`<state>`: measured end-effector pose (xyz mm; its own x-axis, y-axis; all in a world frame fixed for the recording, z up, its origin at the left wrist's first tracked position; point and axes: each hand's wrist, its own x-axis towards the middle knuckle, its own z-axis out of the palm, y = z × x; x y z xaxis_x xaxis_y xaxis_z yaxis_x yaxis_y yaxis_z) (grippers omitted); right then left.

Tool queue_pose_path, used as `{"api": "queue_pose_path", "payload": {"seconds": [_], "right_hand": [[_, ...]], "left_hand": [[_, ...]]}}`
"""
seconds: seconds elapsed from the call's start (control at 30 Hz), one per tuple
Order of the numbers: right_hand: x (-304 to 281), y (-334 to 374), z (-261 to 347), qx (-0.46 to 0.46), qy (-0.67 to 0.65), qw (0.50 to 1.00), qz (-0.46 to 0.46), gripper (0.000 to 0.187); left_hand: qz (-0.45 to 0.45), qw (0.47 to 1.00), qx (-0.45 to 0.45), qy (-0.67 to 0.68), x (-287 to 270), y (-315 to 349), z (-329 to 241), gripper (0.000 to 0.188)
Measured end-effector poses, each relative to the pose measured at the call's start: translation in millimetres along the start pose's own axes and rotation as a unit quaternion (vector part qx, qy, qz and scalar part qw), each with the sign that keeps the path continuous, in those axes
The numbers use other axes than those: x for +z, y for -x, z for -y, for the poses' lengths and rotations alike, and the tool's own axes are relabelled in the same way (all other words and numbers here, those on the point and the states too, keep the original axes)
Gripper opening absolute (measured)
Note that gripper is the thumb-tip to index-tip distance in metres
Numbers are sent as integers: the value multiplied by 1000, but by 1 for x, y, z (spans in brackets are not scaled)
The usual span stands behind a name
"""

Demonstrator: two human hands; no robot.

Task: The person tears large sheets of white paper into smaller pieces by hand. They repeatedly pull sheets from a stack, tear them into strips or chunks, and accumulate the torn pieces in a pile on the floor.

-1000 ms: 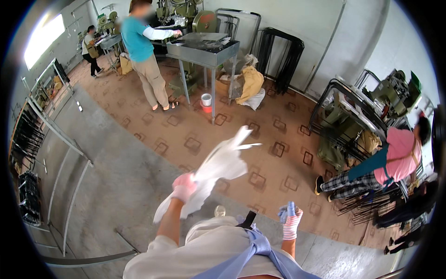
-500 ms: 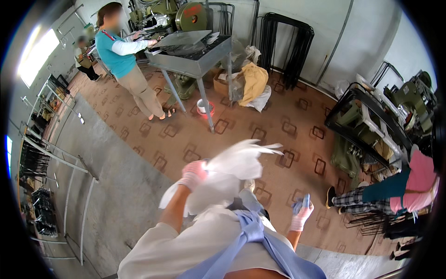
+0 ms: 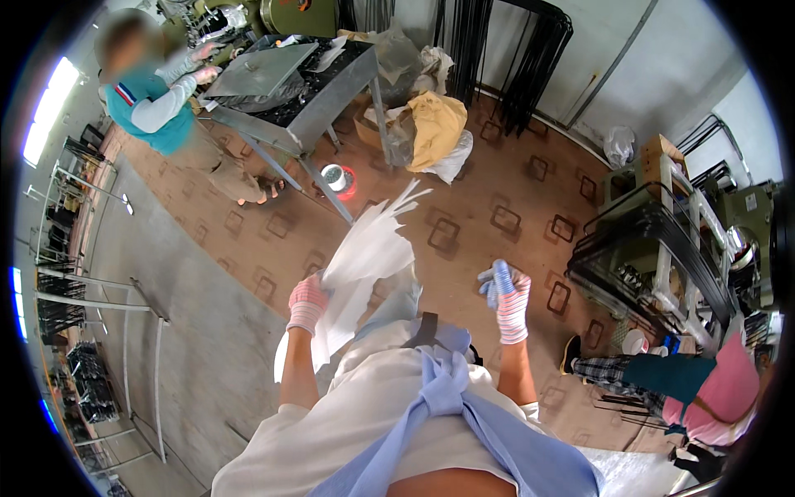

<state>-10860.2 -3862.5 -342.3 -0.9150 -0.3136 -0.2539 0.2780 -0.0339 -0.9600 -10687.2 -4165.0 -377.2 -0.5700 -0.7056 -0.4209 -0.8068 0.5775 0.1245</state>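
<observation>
My left hand (image 3: 307, 305), in a pink-and-white striped glove, is closed on a bunch of thin white sheets (image 3: 370, 253). Their far end fans out into ragged strips, while the lower part hangs beside my forearm. What the sheets are made of is unclear. On the other side, my right hand (image 3: 508, 300) is raised in a striped glove with blue on its finger side. Its fingers are loosely bent and apart, and I see nothing held in them. A pale blue tied cloth (image 3: 445, 393) lies over my white top.
A metal worktable (image 3: 302, 116) stands ahead left, with a person in teal (image 3: 166, 116) working at it. Near its legs are a white bucket (image 3: 334, 176) and a yellow sack (image 3: 436, 124). Black frames (image 3: 617, 240) and a person in pink (image 3: 729, 377) are at right; metal racks (image 3: 95, 300) at left.
The worktable and bucket appear nearer and farther left. The white sheets now hang more upright, fanned away from me. My right hand has come up and inward.
</observation>
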Motion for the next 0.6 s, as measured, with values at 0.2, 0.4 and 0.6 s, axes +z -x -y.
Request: {"api": "queue_pose_path", "payload": {"seconds": [0.2,0.4,0.6], "right_hand": [[31,-94,8,54,32,998,13,40],[49,-212,54,47,57,997,-11,38],[71,-310,81,16,47,999,-22,37]], "left_hand": [[12,999,53,2,-14,-113,-72,34],[6,993,118,21,-45,-229,-154,32],[52,984,171,-13,-120,-291,-230,31]]}}
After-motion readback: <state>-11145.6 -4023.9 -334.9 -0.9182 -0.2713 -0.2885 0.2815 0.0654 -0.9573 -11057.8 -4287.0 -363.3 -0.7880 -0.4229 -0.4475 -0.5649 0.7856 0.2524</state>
